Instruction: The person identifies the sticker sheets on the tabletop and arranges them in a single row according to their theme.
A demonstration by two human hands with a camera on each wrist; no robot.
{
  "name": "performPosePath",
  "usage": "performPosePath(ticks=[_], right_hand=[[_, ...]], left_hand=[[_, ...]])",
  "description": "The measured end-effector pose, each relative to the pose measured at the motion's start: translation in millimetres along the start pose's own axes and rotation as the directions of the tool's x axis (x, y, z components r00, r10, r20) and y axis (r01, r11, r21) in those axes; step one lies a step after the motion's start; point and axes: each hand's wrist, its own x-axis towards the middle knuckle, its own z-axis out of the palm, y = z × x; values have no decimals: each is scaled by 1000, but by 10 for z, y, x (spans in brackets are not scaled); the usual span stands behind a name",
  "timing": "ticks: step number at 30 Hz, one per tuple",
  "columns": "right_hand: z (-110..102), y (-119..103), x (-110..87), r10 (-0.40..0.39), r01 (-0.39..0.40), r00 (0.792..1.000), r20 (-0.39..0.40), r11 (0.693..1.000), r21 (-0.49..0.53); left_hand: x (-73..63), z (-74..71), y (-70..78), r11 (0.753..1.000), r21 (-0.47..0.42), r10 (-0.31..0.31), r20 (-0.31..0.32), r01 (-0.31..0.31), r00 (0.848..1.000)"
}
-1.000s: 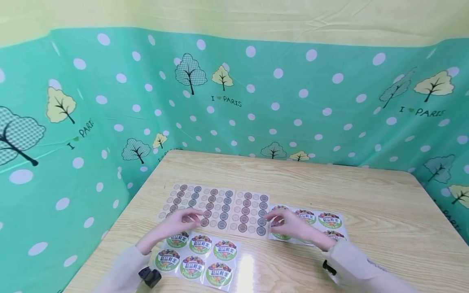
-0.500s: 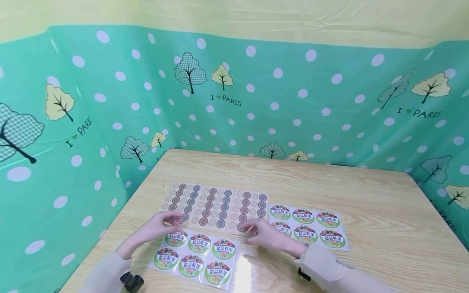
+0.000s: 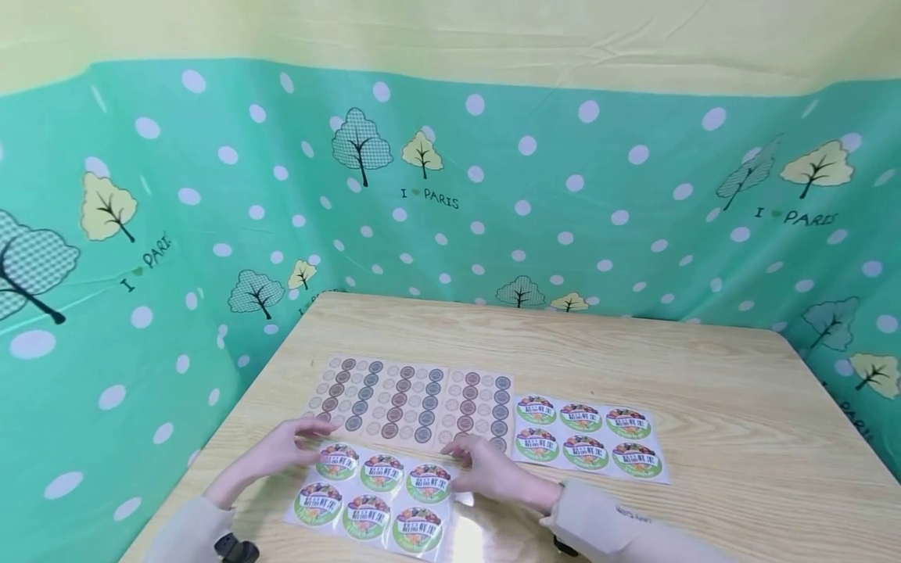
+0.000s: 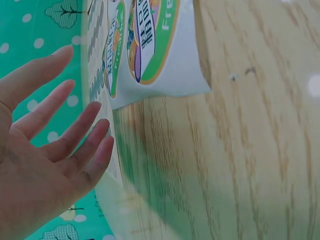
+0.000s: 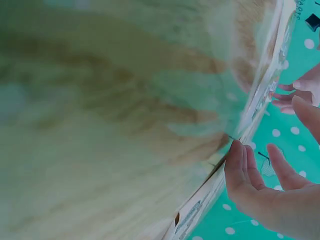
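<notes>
A sheet of round fruit-label stickers (image 3: 367, 517) lies nearest on the table, green with colourful fruit and dark lettering. By its upper left corner is my left hand (image 3: 292, 447), thumb apart from spread fingers; in the left wrist view this hand (image 4: 60, 150) holds nothing, beside the sheet's edge (image 4: 175, 82). At the upper right corner my right hand (image 3: 489, 469) overlaps the sheet's edge, fingers gently bent. In the right wrist view the right hand's fingertips (image 5: 235, 150) are close to the table surface.
Behind lie sheets of small round brown and grey stickers (image 3: 396, 399), side by side with another such sheet (image 3: 468, 407). A second fruit-label sheet (image 3: 586, 451) lies to the right. A dotted green curtain (image 3: 450, 195) borders the wooden table (image 3: 704, 375).
Both hands have moved left and nearer, from over the brown sticker sheets and right fruit-label sheet to the upper corners of the near fruit-label sheet. The sheets stay in place.
</notes>
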Motion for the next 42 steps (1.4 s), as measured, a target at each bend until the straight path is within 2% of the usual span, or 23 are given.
performPosePath(ticks=[9,16,19,25,30,36,42], right_hand=[[76,-10,-10,20,-19,1000,5,991,-133],[127,36,30,28,-30,999,-15,990,-137],[137,50,33,40,-42,999,-21,988,-146],[167,39,29,61,-65,998,-34,984,-164],[217,9,39,60,-73,996,-63,970,-234],[237,-5,33,45,-68,996,-81,951,-300],[226,-10,38,46,-66,996,-77,956,-286]], left_hand=[[-5,-45,-111,997,76,-21,52,17,998],[-1,-42,-180,997,62,-50,88,44,995],[13,-45,-197,997,72,-42,93,36,995],[32,-42,-216,993,109,-45,88,35,995],[4,-23,-233,992,115,-55,72,47,996],[7,2,-249,994,104,-27,54,22,998],[23,9,-257,993,118,11,51,-17,999]])
